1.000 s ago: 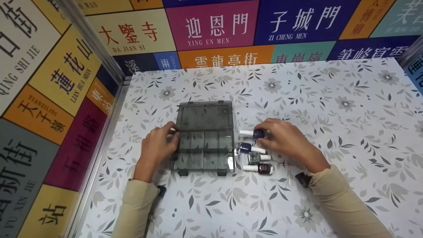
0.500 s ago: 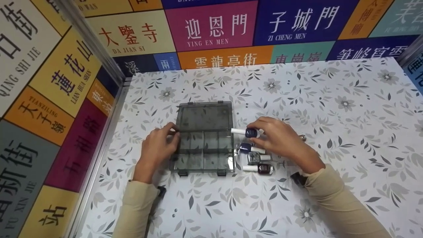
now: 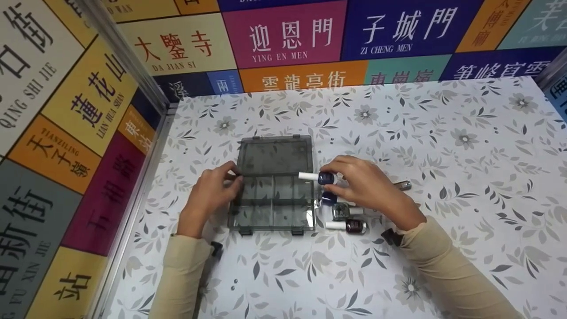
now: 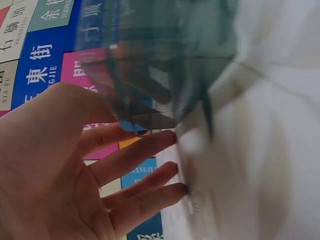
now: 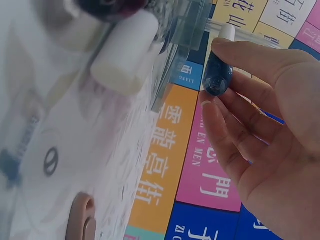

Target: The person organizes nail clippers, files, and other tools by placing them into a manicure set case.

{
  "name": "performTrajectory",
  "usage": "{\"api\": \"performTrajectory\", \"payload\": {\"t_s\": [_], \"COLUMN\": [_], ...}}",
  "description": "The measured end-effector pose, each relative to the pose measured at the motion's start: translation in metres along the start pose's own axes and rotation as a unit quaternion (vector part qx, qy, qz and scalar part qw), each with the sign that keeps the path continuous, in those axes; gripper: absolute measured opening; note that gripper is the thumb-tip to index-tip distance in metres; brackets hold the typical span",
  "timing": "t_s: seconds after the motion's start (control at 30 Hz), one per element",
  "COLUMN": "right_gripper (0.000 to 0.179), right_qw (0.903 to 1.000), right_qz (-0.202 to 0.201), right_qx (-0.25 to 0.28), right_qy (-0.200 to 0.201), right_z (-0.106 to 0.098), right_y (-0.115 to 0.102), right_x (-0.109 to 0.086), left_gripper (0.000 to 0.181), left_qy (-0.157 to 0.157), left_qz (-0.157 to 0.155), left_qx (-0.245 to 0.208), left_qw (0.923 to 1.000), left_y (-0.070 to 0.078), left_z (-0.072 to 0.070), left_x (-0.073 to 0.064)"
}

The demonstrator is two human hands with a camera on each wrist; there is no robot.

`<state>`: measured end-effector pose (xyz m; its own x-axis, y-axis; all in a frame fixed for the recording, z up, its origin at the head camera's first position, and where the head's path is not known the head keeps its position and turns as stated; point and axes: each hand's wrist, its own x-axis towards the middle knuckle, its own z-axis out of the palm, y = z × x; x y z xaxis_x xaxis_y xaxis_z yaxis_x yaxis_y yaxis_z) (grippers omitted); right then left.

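Observation:
My right hand (image 3: pixel 365 188) pinches a dark blue nail polish bottle (image 3: pixel 327 178) between thumb and fingers. Its white cap points left, over the right edge of the smoky clear compartment box (image 3: pixel 273 200). In the right wrist view the same nail polish bottle (image 5: pixel 218 75) is off the table. The box lies with its lid (image 3: pixel 275 156) folded back. My left hand (image 3: pixel 210 195) rests at the box's left side, thumb and index finger touching it. Its other fingers (image 4: pixel 147 202) extend loosely in the left wrist view. Under my right hand lies another blue nail polish bottle (image 3: pixel 328 198), partly hidden.
A glittery grey nail polish bottle (image 3: pixel 340 212) and a dark red one (image 3: pixel 355 226) lie right of the box. A nail clipper (image 3: pixel 403 185) sits beyond the right wrist, partly covered. Sign-printed walls (image 3: pixel 288 33) border the floral tabletop (image 3: pixel 288 283) behind and left.
My right hand has lifted the dark blue nail polish bottle and carried it left, so its cap now overlaps the box. The nail clipper has come into sight. My left hand has stayed put.

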<state>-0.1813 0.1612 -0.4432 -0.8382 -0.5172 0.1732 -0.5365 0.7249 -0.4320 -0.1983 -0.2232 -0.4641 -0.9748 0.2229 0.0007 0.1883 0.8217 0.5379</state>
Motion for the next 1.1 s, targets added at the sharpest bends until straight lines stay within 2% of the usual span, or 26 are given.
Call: {"api": "performTrajectory", "payload": {"t_s": [0.17, 0.4, 0.57, 0.83, 1.1], "right_gripper": [0.042, 0.039, 0.038, 0.041, 0.039], "right_qw": [0.9999, 0.9999, 0.9999, 0.9998, 0.9995], "right_qz": [0.001, -0.009, -0.015, -0.009, -0.015], "right_qx": [-0.007, -0.012, 0.004, 0.012, 0.026], "right_qy": [-0.010, -0.005, -0.001, -0.014, -0.008], "right_z": [0.003, 0.010, 0.015, 0.019, 0.022], "right_y": [-0.004, -0.005, -0.007, -0.011, -0.013], "right_x": [0.004, 0.006, 0.010, 0.015, 0.019], "left_gripper": [0.012, 0.016, 0.015, 0.013, 0.013], "left_qy": [-0.012, 0.005, 0.024, 0.030, 0.033], "left_qz": [0.002, 0.019, 0.025, 0.023, 0.023], "left_qx": [-0.005, -0.001, 0.008, 0.015, 0.014], "left_qw": [0.9999, 0.9998, 0.9994, 0.9992, 0.9991], "left_y": [0.000, -0.001, 0.001, 0.001, 0.000], "left_z": [-0.002, 0.003, 0.004, 0.005, 0.006], "left_x": [0.001, -0.001, -0.002, -0.003, -0.003]}}
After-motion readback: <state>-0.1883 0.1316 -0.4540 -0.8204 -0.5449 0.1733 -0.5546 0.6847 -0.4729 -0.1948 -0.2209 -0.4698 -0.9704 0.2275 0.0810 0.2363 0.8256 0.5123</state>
